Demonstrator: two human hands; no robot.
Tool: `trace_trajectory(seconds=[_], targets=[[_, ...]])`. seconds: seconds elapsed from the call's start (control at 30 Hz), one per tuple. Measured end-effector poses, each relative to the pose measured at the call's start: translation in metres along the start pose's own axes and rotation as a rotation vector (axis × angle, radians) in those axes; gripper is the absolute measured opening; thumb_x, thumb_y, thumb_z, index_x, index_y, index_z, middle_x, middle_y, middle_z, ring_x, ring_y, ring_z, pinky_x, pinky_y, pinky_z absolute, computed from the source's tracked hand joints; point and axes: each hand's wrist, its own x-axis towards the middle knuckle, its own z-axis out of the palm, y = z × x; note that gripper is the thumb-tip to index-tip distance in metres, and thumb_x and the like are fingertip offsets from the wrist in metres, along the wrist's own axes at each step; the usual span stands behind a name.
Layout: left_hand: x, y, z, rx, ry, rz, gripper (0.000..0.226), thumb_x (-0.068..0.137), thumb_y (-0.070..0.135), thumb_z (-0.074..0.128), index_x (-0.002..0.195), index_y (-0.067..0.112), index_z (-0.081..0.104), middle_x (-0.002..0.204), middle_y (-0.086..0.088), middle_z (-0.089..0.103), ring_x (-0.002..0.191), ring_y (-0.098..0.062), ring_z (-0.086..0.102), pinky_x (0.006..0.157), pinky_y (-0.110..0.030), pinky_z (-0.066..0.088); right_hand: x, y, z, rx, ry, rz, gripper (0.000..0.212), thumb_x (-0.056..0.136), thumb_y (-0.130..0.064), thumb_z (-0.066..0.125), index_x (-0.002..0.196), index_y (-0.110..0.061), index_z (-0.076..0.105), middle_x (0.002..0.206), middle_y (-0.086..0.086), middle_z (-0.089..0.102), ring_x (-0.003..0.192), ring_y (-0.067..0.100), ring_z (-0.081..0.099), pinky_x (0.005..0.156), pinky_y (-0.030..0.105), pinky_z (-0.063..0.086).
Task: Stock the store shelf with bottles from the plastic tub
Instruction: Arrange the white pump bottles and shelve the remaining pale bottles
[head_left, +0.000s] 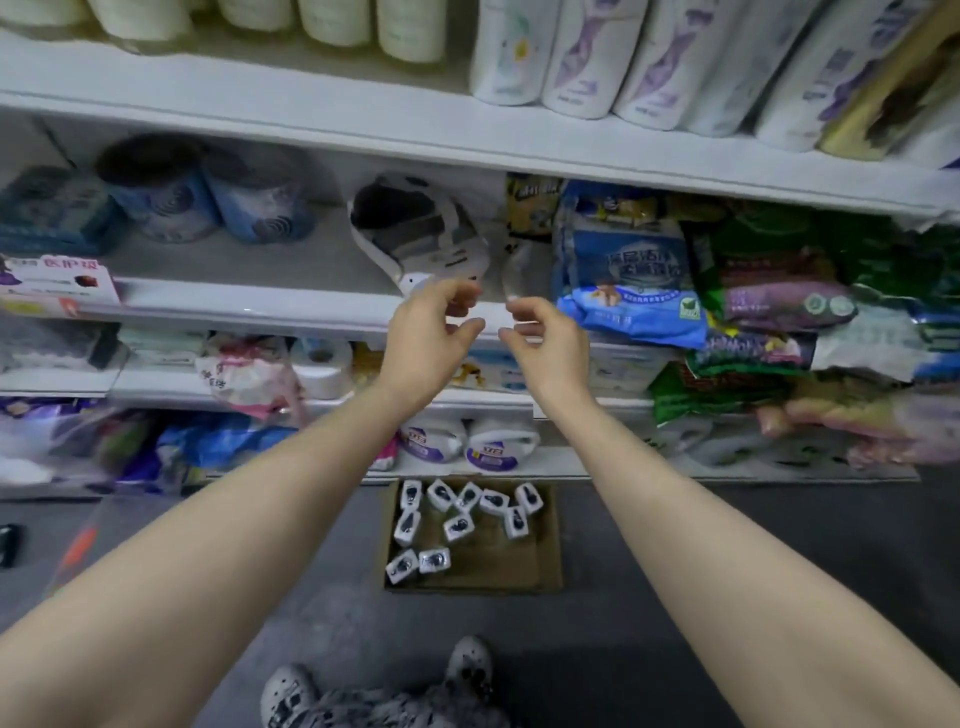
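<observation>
Both arms stretched toward shelf (249, 306). Left hand (434, 338) and right hand (545, 338) side by side at shelf edge, fingers loosely curled, holding nothing. Small white bottles (460, 525) lie in box (545, 566) on floor below.

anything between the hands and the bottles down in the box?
Nothing visible. Both hands, left and right, are empty, up at the middle shelf edge. The bottles lie in the open box on the floor below, uncovered.

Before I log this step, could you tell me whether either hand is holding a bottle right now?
No; the left hand and right hand hover empty, fingers loosely curled, at the shelf edge.
</observation>
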Motion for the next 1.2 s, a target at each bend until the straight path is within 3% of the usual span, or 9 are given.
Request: trace_trajectory(seconds=[0.23, 0.4, 0.67, 0.87, 0.97, 1.2], targets=[[-0.026, -0.029, 0.047, 0.051, -0.021, -0.145, 0.031, 0.085, 0.011, 0.071, 0.116, 0.015, 0.068, 0.104, -0.002, 0.07, 0.093, -0.01, 0.064, 0.087, -0.027, 0.054, -0.012, 0.058, 0.013, 0.033, -0.158, 0.066, 0.026, 0.087, -0.01, 0.072, 0.113, -0.016, 0.069, 0.106, -0.003, 0.071, 0.097, 0.011, 0.066, 0.091, 0.033, 0.055], [-0.042, -0.058, 0.068, 0.046, -0.086, -0.233, 0.034, 0.085, 0.008, 0.071, 0.119, 0.015, 0.067, 0.106, -0.001, 0.068, 0.098, -0.014, 0.064, 0.089, -0.034, 0.056, -0.026, 0.094, 0.034, 0.039, -0.188, 0.141, 0.025, 0.088, -0.013, 0.072, 0.112, -0.022, 0.07, 0.106, -0.005, 0.071, 0.093, 0.01, 0.066, 0.089, 0.038, 0.056], [-0.077, -0.117, 0.096, 0.057, -0.111, -0.353, 0.032, 0.087, 0.01, 0.07, 0.118, 0.016, 0.067, 0.104, 0.003, 0.07, 0.096, -0.008, 0.064, 0.086, -0.015, 0.05, -0.054, 0.144, 0.076, 0.05, -0.242, 0.175, 0.025, 0.087, -0.007, 0.072, 0.112, -0.012, 0.07, 0.106, -0.004, 0.069, 0.091, 0.013, 0.067, 0.084, 0.035, 0.057], [-0.097, -0.173, 0.116, 0.037, -0.158, -0.413, 0.033, 0.085, 0.005, 0.07, 0.117, 0.014, 0.067, 0.105, -0.002, 0.07, 0.097, -0.013, 0.066, 0.089, -0.031, 0.056, -0.072, 0.187, 0.116, 0.043, -0.295, 0.254, 0.027, 0.087, -0.007, 0.072, 0.112, -0.016, 0.07, 0.106, -0.003, 0.072, 0.09, 0.012, 0.068, 0.081, 0.027, 0.056], [-0.109, -0.204, 0.128, 0.051, -0.178, -0.461, 0.033, 0.085, 0.005, 0.069, 0.115, 0.017, 0.068, 0.104, -0.001, 0.07, 0.094, -0.01, 0.065, 0.09, -0.03, 0.055, -0.08, 0.208, 0.136, 0.033, -0.346, 0.292, 0.028, 0.088, -0.007, 0.071, 0.114, -0.015, 0.069, 0.11, -0.003, 0.071, 0.094, 0.011, 0.066, 0.078, 0.015, 0.049], [-0.145, -0.276, 0.16, 0.11, -0.276, -0.512, 0.031, 0.086, 0.009, 0.066, 0.115, 0.02, 0.068, 0.102, 0.001, 0.071, 0.093, -0.015, 0.067, 0.086, -0.036, 0.056, -0.1, 0.266, 0.186, -0.027, -0.466, 0.376, 0.03, 0.09, -0.008, 0.069, 0.118, -0.019, 0.066, 0.106, -0.01, 0.066, 0.096, 0.008, 0.064, 0.088, 0.026, 0.053]])
